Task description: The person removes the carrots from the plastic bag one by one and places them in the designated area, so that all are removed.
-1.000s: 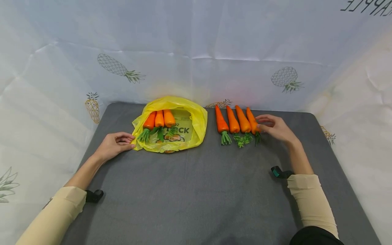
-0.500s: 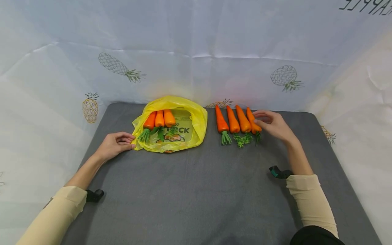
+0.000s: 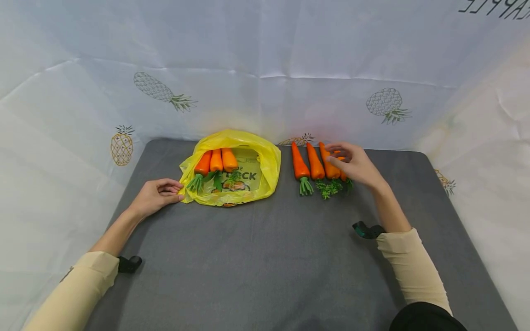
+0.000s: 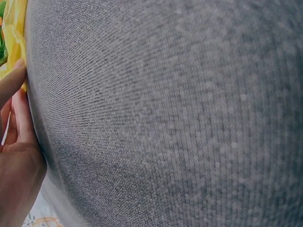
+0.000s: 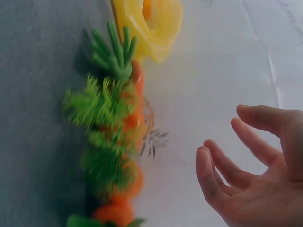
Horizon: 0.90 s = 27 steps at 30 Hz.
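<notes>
My left hand (image 3: 154, 198) pinches the left edge of a yellow plastic bag (image 3: 271, 172), which lies with its mouth facing me. Three orange carrots (image 3: 229, 161) with green tops sit inside the bag at its left. To the right, several more carrots (image 3: 300, 165) lie side by side, green tops toward me. Above the right end of this row hovers my right hand (image 3: 355, 164), partly hiding the rightmost carrot (image 3: 343, 176). In the right wrist view, the fingers (image 5: 225, 165) are spread and bent, holding nothing, apart from the carrots.
A grey cloth-covered table (image 3: 248, 257) lies under everything. White sheeting (image 3: 265, 101) printed with pineapples rises behind and at both sides. A gap of table separates the bag from the carrot row. A black rounded object (image 3: 426, 317) shows at the bottom right.
My right hand has moved left, from beside the rightmost carrot to above the right end of the row. My left hand and the bag stay in place.
</notes>
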Motion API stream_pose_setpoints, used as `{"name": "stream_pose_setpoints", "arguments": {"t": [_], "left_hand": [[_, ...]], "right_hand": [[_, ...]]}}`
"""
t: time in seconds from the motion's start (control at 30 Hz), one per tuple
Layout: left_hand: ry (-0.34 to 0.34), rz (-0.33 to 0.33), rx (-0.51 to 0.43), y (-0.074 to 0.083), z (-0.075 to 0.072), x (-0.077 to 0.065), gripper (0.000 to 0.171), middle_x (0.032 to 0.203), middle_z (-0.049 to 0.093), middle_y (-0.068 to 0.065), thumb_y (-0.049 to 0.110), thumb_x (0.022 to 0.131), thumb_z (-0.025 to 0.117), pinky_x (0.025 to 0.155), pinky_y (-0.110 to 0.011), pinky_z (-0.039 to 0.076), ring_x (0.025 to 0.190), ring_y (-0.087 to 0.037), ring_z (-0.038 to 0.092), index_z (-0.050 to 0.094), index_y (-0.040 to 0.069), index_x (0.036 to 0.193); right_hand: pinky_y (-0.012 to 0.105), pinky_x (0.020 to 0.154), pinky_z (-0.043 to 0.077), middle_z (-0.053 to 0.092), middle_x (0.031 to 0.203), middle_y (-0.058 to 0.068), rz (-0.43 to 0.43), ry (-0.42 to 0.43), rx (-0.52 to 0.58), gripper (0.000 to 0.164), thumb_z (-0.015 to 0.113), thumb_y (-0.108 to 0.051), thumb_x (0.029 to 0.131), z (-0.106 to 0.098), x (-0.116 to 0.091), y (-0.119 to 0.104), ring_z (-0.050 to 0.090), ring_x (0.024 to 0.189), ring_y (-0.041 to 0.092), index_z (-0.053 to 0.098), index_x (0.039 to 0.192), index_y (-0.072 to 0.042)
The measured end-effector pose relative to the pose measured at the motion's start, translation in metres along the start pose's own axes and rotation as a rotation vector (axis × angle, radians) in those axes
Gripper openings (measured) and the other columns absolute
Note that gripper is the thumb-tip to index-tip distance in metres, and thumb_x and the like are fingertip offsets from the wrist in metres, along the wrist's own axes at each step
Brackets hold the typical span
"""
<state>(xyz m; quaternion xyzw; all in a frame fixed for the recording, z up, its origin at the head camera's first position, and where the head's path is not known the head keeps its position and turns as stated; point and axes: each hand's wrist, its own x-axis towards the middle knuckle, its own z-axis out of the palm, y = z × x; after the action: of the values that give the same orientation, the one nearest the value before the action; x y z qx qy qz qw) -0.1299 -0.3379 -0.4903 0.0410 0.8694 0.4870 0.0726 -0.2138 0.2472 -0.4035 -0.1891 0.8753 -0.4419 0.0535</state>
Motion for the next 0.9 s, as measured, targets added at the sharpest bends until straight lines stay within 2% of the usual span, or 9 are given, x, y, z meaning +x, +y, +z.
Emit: {"name": "stream_pose_setpoints", "arguments": {"t": [0.4,0.57,0.9], "left_hand": [[-0.002,0.012,-0.012,-0.002,0.0,0.0,0.038,0.111,0.074,-0.009,0.014,0.097,0.083,0.078,-0.014,0.061,0.089,0.005,0.069,0.072,-0.005,0.129],[0.001,0.018,-0.007,-0.002,0.0,0.0,0.037,0.109,0.075,-0.006,0.013,0.097,0.083,0.077,-0.014,0.061,0.089,0.005,0.069,0.072,-0.005,0.128],[-0.001,-0.001,0.005,-0.002,0.0,0.001,0.039,0.111,0.074,-0.01,0.015,0.097,0.084,0.078,-0.014,0.061,0.089,0.005,0.068,0.071,-0.005,0.129]], "right_hand": [[0.061,0.113,0.051,0.062,0.15,0.022,-0.095,-0.029,0.024,0.039,0.065,-0.011,0.109,0.021,0.02,-0.02,0.062,0.131,0.044,0.062,0.147,-0.002],[0.061,0.111,0.052,0.063,0.15,0.02,-0.128,-0.033,0.02,0.039,0.068,-0.014,0.108,0.03,0.027,-0.027,0.064,0.131,0.043,0.064,0.145,-0.004],[0.06,0.108,0.056,0.067,0.145,0.017,-0.185,-0.065,0.01,0.037,0.071,-0.015,0.106,0.051,0.04,-0.044,0.067,0.127,0.04,0.067,0.142,-0.008]]}}
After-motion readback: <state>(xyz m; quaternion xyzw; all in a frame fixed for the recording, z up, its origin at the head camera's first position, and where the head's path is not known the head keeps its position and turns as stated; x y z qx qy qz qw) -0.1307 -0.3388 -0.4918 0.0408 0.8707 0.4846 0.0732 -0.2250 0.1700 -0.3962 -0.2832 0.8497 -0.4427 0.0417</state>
